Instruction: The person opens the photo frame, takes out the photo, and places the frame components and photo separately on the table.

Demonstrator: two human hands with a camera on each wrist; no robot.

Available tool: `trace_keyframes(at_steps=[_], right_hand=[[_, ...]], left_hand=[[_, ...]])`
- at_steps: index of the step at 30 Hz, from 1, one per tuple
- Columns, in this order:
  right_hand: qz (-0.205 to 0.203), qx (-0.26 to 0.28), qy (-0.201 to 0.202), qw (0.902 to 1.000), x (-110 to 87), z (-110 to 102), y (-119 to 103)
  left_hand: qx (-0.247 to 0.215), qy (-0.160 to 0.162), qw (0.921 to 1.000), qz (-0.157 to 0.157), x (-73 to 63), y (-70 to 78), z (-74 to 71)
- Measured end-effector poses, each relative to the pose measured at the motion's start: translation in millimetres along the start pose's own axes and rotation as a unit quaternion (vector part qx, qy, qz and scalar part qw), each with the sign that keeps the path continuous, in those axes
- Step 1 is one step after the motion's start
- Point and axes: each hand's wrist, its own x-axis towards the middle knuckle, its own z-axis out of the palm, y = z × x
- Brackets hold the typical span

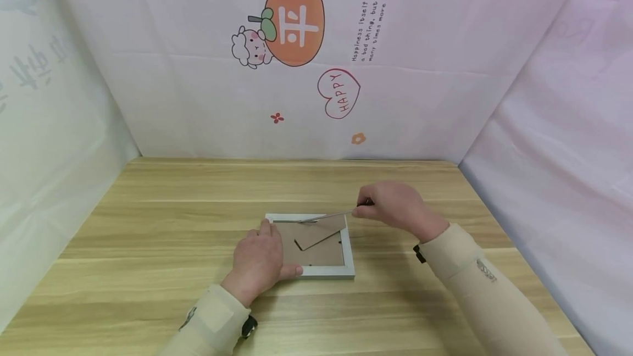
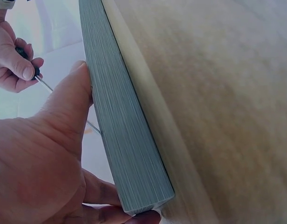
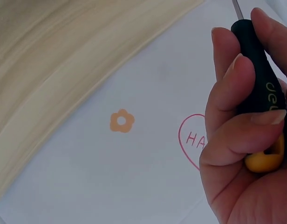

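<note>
A picture frame (image 1: pixel 349 257) with a light grey border lies back side up on the table, its brown backing board (image 1: pixel 323 254) showing. A stand flap (image 1: pixel 318 231) sits on that backing at a slant. Round the frame's left side my left hand (image 1: pixel 259 260) grips it, thumb on the near edge (image 2: pixel 120 121), fingers along the left. My right hand (image 1: pixel 395 207), raised off the frame's right, holds a screwdriver by its dark green handle (image 3: pixel 253 70) with a yellow end. Its thin metal shaft (image 1: pixel 331 215) reaches left over the frame's far side; whether the tip touches is unclear.
The wood-grain table (image 1: pixel 198 185) spreads around the frame. White printed cloth (image 1: pixel 198 109) stands behind it, with further cloth walls at left (image 1: pixel 59 125) and right (image 1: pixel 554 180).
</note>
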Motion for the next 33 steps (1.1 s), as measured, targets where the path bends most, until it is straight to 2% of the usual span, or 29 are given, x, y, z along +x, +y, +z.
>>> trace_keyframes(at_steps=[8, 16, 28, 33], right_hand=[[-0.002, 0.034, -0.051, 0.9981, 14.3, -9.1, 11.8], [0.008, 0.112, -0.102, 0.9884, 26.7, -9.7, 25.4], [0.025, 0.173, -0.150, 0.9730, 38.4, -12.4, 35.0], [0.029, 0.174, -0.155, 0.9720, 40.7, -11.4, 36.7]], left_hand=[[-0.003, 0.002, 1.0000, -0.002, 0.4, 0.6, -0.9], [0.000, 0.005, 1.0000, -0.002, 0.4, 0.6, -1.0], [0.001, 0.006, 1.0000, -0.003, 1.0, 0.3, 0.5], [0.005, 0.006, 1.0000, -0.004, 1.1, -0.3, 1.3]])
